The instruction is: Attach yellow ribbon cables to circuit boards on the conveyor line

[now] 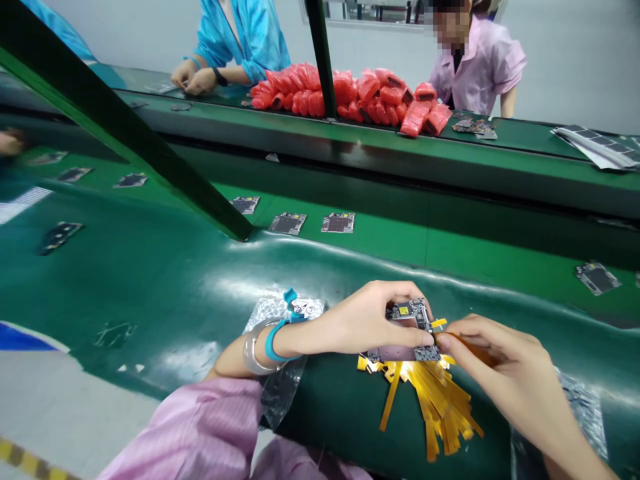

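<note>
A circuit board with a small yellow sticker is gripped between the thumb and fingers of my left hand, above the green mat. My right hand pinches an orange flexible strip at the board's right edge; the strip's far part is hidden by the fingers. Directly below the board, a fanned pile of yellow-orange strips lies on the mat, partly covered by the board. My left wrist bears a blue band and a clear bangle.
Several circuit boards lie on the green belt beyond the mat. A slanted green post stands at left. Red wrapped packs line the far shelf, where two people are. Clear plastic bags lie beside both my forearms.
</note>
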Available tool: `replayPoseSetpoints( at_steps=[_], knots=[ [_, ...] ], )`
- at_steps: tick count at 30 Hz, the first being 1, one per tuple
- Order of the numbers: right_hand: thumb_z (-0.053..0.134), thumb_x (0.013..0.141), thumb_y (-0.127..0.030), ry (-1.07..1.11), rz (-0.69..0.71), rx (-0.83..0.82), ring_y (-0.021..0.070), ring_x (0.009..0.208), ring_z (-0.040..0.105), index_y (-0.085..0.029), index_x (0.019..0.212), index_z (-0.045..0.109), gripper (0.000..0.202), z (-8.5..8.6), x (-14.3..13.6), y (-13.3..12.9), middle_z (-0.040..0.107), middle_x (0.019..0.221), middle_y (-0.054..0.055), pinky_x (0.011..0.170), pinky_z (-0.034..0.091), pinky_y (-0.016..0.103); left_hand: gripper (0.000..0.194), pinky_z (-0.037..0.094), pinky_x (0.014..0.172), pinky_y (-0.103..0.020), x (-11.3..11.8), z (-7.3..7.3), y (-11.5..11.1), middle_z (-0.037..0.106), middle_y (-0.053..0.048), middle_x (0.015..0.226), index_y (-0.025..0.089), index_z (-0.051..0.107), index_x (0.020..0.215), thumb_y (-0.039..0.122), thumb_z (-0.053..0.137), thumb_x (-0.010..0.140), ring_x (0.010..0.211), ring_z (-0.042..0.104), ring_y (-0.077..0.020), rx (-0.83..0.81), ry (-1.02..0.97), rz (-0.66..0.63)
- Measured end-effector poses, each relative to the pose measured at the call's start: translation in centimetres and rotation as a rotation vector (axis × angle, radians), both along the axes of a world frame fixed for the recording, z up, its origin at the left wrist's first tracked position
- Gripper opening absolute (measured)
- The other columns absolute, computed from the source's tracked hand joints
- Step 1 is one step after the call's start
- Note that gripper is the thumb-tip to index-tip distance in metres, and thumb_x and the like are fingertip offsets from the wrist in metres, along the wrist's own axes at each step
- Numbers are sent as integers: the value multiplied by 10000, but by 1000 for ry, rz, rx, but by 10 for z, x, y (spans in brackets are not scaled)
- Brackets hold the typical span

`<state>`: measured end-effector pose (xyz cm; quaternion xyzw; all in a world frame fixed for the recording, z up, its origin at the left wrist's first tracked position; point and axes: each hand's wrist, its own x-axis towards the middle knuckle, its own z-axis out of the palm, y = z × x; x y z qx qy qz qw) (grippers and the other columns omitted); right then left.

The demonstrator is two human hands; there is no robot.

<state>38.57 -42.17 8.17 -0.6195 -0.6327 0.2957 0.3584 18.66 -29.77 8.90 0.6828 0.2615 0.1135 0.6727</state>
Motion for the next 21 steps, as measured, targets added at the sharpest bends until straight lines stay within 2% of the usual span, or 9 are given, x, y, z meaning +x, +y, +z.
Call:
replayPoseSetpoints(
  at_steps=[6,10,12,16,19,21],
  knots=[
    [679,969,-358,78,-12,-80,129,632,681,-261,856,733,158,-2,-1,0,734,750,-30,576,507,207,271,462,635,-230,2,-2,-2,674,5,845,165,639,913,345,811,805,709,567,-104,-24,-3,25],
    [647,985,-427,97,16,-125,165,715,733,-260,844,766,249,-4,0,3,765,795,1,623,561,214,255,381,542,-199,2,-5,-1,586,48,713,165,605,840,324,801,803,622,492,-76,-4,-5,50],
    [565,1018,-500,155,-7,-163,198,792,763,-254,869,797,370,-3,2,4,789,866,36,695,605,248,246,396,559,-202,2,-6,-1,595,45,719,163,620,847,331,796,811,636,508,-80,23,-1,45],
    [480,1012,-633,316,-150,-247,265,892,788,-219,947,830,545,-1,6,4,813,962,104,827,643,349,149,485,704,-247,3,-9,1,703,-12,894,161,671,943,308,669,917,781,615,-123,60,-37,14],
    [509,984,-666,332,-169,-308,262,858,782,-217,949,826,551,2,8,4,815,974,104,822,645,361,137,507,751,-273,4,-10,1,719,-26,929,164,664,969,286,605,953,821,645,-144,69,-32,11],
    [533,980,-648,297,-123,-337,247,846,773,-232,947,816,505,2,8,6,813,981,83,813,635,344,138,510,747,-272,4,-10,-1,715,-22,916,168,655,970,295,603,961,816,649,-145,76,-29,16]
  ],
)
